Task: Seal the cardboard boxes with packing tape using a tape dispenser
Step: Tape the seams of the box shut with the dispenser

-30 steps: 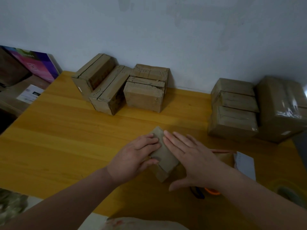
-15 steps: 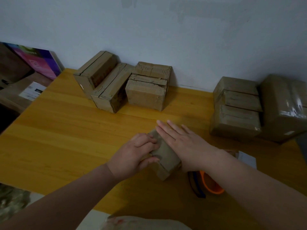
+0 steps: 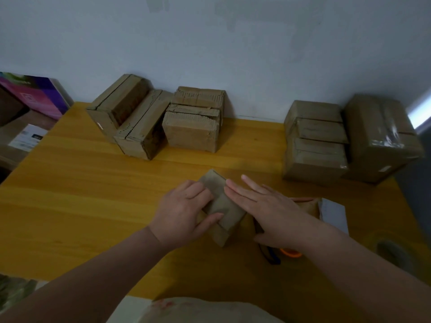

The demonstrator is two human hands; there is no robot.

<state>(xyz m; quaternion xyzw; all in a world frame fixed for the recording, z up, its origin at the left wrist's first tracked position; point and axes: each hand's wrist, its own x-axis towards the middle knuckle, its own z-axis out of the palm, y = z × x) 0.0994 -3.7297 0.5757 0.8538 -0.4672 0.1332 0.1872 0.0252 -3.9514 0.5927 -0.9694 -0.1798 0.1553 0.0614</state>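
A small brown cardboard box lies at an angle in the middle of the yellow table. My left hand grips its left side, fingers curled on the top and thumb against its near face. My right hand lies flat with straight fingers along the box's right edge. An orange and dark tape dispenser shows only partly under my right wrist.
Three worn boxes stand at the back left against the wall. Taped boxes are stacked at the back right beside a larger one. A white paper lies right of my hand. Colourful packaging sits off the table's left.
My right hand slid forward along the box top and then back toward me. The left hand stayed gripping the box, which barely moved.
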